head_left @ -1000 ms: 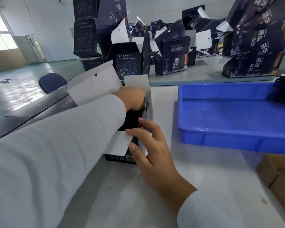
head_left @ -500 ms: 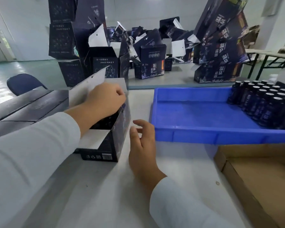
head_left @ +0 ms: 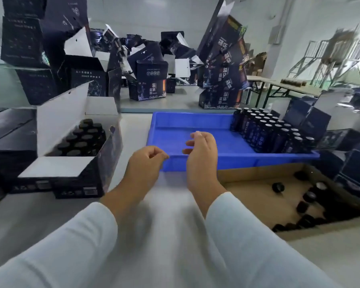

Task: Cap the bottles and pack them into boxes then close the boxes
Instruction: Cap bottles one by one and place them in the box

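I see both hands raised above the table, side by side and holding nothing. The left hand hangs just short of the near edge of the blue tray, its fingers loosely curled with thumb and forefinger nearly touching. The right hand sits over the tray's near wall, its fingers bent lightly inward and apart from each other. White sleeves cover both forearms.

The open box stands to the left of the hands, its flaps up and the near flap folded outward. Inside it I see rows of capped dark bottles standing upright, filling most of the space I can make out.

More bottles stand packed together at the right end of the blue tray; the rest of the tray's floor is bare blue plastic. Nearer to me on the right lies a shallow brown cardboard tray with loose black caps scattered across it.

Beyond the tray, on the far table, I see stacks of dark printed boxes, some leaning, many with white flaps open. Flat dark cartons lie at the left edge beside the open box. The right side is blurred.
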